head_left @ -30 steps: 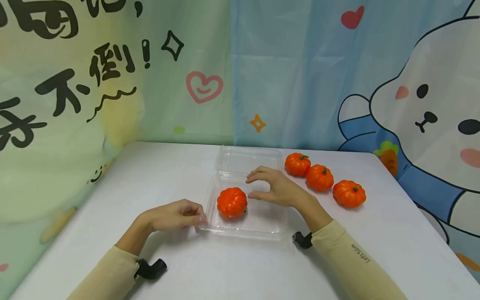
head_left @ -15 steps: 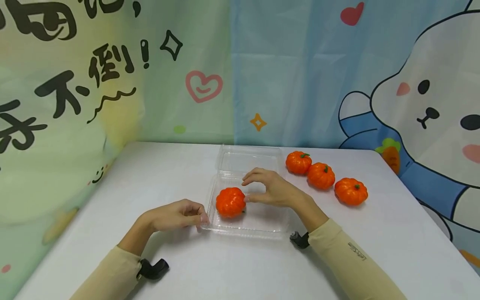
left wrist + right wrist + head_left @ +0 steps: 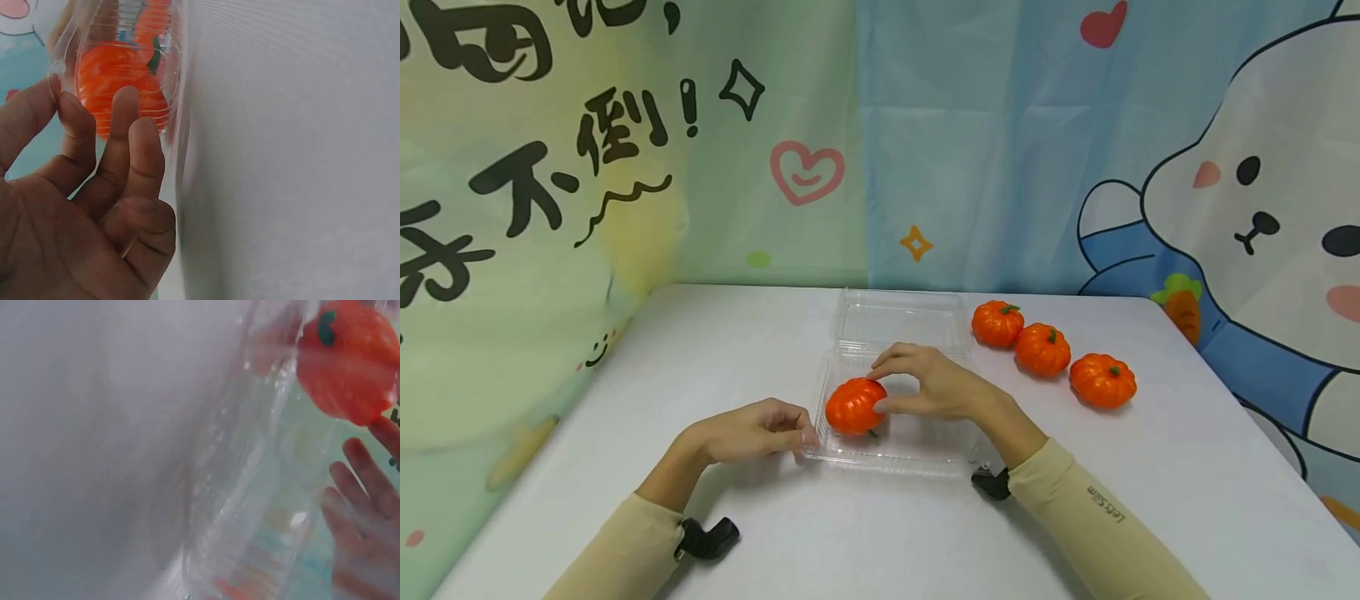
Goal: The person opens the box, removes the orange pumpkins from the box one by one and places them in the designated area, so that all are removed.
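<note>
A clear plastic clamshell container (image 3: 925,446) lies with its lid (image 3: 902,317) folded back. In its left part sits an orange toy pumpkin (image 3: 852,408), tilted, its green stem low on the right. My right hand (image 3: 928,383) has its thumb at the pumpkin's right side and its index finger at the top; the other fingers (image 3: 359,487) are off it in the right wrist view. My left hand (image 3: 756,429) pinches the container's front left rim between thumb and index finger, its other fingers (image 3: 147,150) loosely bent beside the ribbed wall.
Three more orange pumpkins stand on the white table (image 3: 865,533) to the right: one at the back (image 3: 997,323), one in the middle (image 3: 1042,350) and one nearer (image 3: 1102,381). A printed curtain (image 3: 925,142) hangs behind the table. Black wrist cameras (image 3: 707,539) hang below both sleeves.
My right hand has moved left and closed its thumb and index finger onto the pumpkin. The pumpkin has shifted slightly left and tilted. My left hand has stayed at the container's corner.
</note>
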Tool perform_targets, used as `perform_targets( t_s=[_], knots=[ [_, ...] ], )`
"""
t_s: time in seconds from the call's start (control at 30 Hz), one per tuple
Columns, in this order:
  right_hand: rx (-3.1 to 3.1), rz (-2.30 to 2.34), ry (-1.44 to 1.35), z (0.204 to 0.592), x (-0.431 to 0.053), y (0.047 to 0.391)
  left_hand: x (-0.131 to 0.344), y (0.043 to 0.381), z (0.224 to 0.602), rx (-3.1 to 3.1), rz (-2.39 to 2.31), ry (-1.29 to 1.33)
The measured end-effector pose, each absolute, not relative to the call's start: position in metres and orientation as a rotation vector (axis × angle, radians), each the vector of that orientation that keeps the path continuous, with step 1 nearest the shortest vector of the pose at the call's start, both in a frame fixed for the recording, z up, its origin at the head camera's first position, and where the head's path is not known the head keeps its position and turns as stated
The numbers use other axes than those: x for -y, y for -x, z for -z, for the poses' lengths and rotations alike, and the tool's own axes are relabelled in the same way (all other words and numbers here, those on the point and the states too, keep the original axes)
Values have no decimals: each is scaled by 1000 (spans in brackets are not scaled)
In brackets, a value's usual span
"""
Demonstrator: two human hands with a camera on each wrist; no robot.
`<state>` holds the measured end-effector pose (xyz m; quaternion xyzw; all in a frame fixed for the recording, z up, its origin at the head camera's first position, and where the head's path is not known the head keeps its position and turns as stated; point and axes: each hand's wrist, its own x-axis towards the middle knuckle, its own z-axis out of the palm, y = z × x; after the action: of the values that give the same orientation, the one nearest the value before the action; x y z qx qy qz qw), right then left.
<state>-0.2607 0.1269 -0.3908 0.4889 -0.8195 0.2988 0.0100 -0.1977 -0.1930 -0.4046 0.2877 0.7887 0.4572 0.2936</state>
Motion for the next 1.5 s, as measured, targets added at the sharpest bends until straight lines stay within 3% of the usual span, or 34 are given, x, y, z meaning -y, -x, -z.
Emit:
perform_targets(
  t_s=[0.63,1.07,1.5],
  knots=[
    [2754,-1059,-1666,388,-108,246,195,197,406,-2110,-1217,-758],
    [2950,-1077,-1443,383,-104,234,194,196,406,-2107,-1224,-751],
    [2820,-1011,-1439,382,-123,240,195,196,407,-2113,-1220,-767]
  ],
)
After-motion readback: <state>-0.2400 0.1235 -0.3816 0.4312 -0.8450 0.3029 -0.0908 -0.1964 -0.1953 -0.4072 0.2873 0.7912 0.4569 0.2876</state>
